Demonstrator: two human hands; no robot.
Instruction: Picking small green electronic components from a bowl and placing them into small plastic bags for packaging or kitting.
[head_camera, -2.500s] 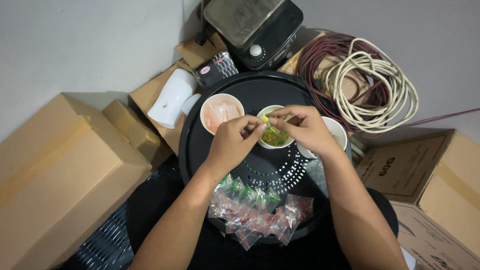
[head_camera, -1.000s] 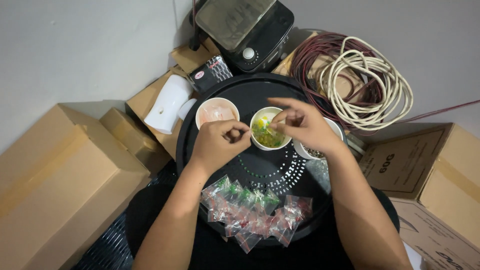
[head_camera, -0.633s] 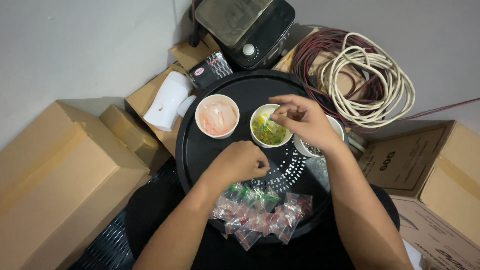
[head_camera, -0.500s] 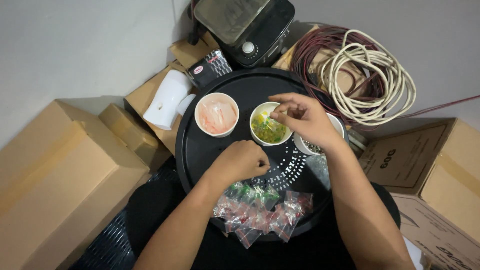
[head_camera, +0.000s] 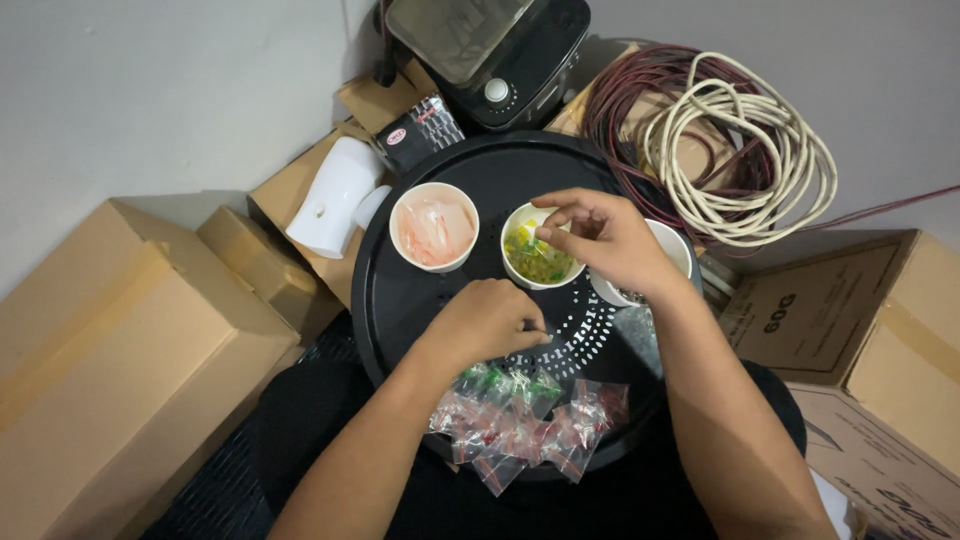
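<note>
- Over the middle cup (head_camera: 537, 260), which holds green and yellow bits, the right hand (head_camera: 607, 238) hovers with thumb and forefinger pinched narrow; whether anything sits between them is too small to tell.
- Just below that cup, the left hand (head_camera: 484, 322) rests on the round black tray (head_camera: 400, 300), its fingers curled loosely under; I cannot tell if it holds anything.
- Near the left hand, toward the person, a heap of small clear bags (head_camera: 525, 420) with red and green contents lies on the tray's near edge.
- To the left of the middle cup stands a cup with pink bits (head_camera: 433, 226); a third cup (head_camera: 660, 262) is partly hidden under the right wrist.
- Beyond the tray sit a black appliance (head_camera: 490, 50) and coiled cables (head_camera: 720, 140).
- Cardboard boxes (head_camera: 120, 330) flank both sides, and a white plastic object (head_camera: 332, 196) lies on one at the left.
</note>
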